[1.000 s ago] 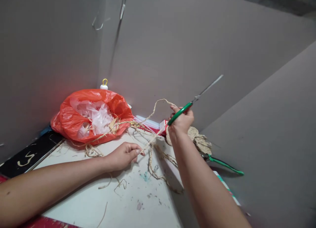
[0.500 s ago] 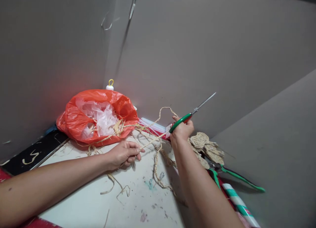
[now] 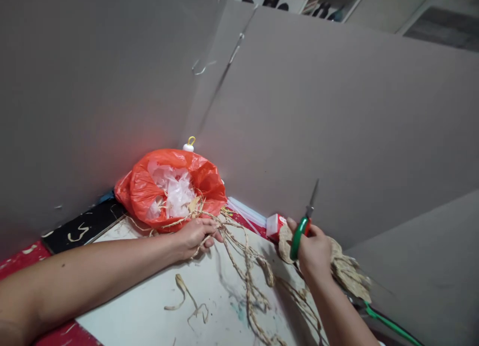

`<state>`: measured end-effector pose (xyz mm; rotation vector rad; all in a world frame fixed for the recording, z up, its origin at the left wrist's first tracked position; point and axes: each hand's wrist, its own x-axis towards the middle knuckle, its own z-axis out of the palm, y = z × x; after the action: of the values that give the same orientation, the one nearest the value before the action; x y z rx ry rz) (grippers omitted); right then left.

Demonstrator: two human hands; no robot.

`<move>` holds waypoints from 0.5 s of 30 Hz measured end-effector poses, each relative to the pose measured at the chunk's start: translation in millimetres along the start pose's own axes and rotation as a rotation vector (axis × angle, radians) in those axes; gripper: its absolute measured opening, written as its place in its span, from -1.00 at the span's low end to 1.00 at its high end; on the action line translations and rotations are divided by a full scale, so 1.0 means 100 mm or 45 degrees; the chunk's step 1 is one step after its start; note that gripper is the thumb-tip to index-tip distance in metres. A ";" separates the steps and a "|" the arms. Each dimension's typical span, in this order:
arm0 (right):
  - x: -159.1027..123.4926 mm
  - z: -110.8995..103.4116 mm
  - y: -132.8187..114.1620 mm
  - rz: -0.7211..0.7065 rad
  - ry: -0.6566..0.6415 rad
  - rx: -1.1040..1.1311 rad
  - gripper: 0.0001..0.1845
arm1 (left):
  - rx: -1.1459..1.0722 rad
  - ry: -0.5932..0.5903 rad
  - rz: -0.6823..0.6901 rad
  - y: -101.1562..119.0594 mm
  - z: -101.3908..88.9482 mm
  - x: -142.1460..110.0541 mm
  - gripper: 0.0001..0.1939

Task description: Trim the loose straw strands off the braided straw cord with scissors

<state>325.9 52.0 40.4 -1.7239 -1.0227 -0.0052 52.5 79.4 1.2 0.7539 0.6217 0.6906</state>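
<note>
My left hand (image 3: pixel 202 236) has its fingers closed round braided straw cord (image 3: pixel 247 266), just in front of an orange-red plastic bag (image 3: pixel 138 188). From there the cord trails in several loose lengths over the white board (image 3: pixel 123 296) toward the front right. Scissors (image 3: pixel 298 240) with green and red handles are gripped in my right hand (image 3: pixel 313 248), their blades pointing up and away. That hand is over coiled straw pieces (image 3: pixel 346 271), apart from the left one. Whether the blades are fully closed is hard to see.
White plastic and straw bits (image 3: pixel 178 188) fill the bag. Behind the right hand stands a small red and white box (image 3: pixel 275 226), beside pale sticks (image 3: pixel 247 211). Green-handled pliers (image 3: pixel 391 326) lie at right. Grey panels (image 3: pixel 299 111) rise behind; a loose straw strip (image 3: pixel 183 291) lies in front.
My right hand has moved right, away from the left hand, with the scissors. The strand stretched between both hands has gone slack, and the cord now hangs down over the board. The view has shifted.
</note>
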 end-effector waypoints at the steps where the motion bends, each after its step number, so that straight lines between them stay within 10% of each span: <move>1: -0.07 -0.07 -0.06 -0.019 -0.030 -0.037 -0.45 | -0.005 0.029 0.023 0.00 -0.01 0.01 -0.86; 11: -1.72 -0.30 -0.84 0.153 -1.066 0.109 -0.54 | 0.014 0.143 0.137 -0.02 -0.05 0.06 -0.92; 15: -1.57 0.01 -0.71 0.201 -1.145 0.197 -0.55 | 0.042 0.090 0.115 0.00 -0.04 0.03 -0.80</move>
<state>182.0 -41.0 22.2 -1.6631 -1.4591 0.9989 51.5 82.8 -2.1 0.7947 0.6681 0.7944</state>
